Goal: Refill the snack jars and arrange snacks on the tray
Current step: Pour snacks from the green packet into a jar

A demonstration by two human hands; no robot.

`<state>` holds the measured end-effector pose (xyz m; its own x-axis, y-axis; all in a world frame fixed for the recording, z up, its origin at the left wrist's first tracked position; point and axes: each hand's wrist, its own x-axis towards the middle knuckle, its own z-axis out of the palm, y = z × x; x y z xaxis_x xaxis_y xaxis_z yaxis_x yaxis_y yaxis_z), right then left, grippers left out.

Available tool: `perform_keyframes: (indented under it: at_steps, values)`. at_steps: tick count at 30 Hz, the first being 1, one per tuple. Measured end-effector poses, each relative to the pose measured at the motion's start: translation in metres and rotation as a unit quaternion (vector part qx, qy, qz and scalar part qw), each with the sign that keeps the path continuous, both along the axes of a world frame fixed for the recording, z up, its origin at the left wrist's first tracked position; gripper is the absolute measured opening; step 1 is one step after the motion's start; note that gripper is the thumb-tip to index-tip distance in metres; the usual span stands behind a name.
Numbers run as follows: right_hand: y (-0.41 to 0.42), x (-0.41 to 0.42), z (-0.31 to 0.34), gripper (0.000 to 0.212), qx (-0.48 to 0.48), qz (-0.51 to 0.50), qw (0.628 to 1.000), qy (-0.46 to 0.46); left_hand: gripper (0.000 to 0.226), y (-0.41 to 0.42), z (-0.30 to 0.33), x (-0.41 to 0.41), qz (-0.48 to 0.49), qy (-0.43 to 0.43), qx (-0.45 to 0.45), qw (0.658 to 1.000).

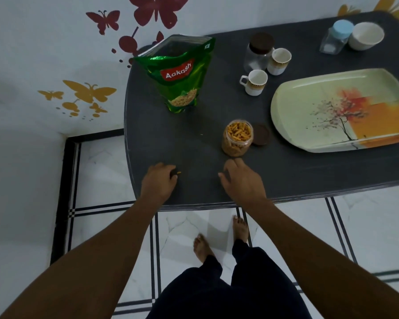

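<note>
A clear jar full of orange snack sticks stands open on the dark table, its brown lid lying just right of it. A green snack pouch stands open-topped at the back left. A pale tray with a tree print lies empty at the right. My left hand rests near the table's front edge with fingers curled; a small orange snack piece shows at its fingertips. My right hand hovers with relaxed fingers just in front of the jar, holding nothing.
Behind the jar stand two white cups and an empty jar with a brown lid. A blue-lidded jar and a white bowl sit at the back right. Tiled floor and my feet lie below the table edge.
</note>
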<state>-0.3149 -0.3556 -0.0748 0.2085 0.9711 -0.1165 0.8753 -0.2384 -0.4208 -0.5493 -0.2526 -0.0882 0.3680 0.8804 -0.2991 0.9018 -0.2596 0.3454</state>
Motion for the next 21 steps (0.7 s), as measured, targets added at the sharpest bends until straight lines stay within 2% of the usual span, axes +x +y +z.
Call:
perform_keyframes:
  at_steps: [4,11,14,17,21]
  values:
    - [-0.012,0.001,-0.028,0.038,-0.152,-0.044,0.987,-0.013,0.027,-0.002,-0.004,0.008,-0.007,0.025,0.027,0.999]
    - [-0.011,-0.004,-0.048,0.023,-0.157,-0.077,0.984,0.01,0.024,-0.001,-0.01,0.026,-0.008,0.018,0.025,0.999]
    - [-0.009,-0.005,-0.043,0.023,-0.163,-0.061,0.985,-0.002,0.023,-0.003,-0.008,0.035,-0.025,0.029,0.015,0.999]
    - [-0.002,-0.007,-0.024,0.021,-0.116,-0.042,0.992,-0.001,0.021,-0.004,-0.001,0.048,-0.029,-0.006,0.015,0.999]
    - [0.015,0.001,0.017,0.017,0.055,-0.069,0.996,0.025,0.014,0.004,0.022,0.087,-0.019,-0.142,0.024,0.989]
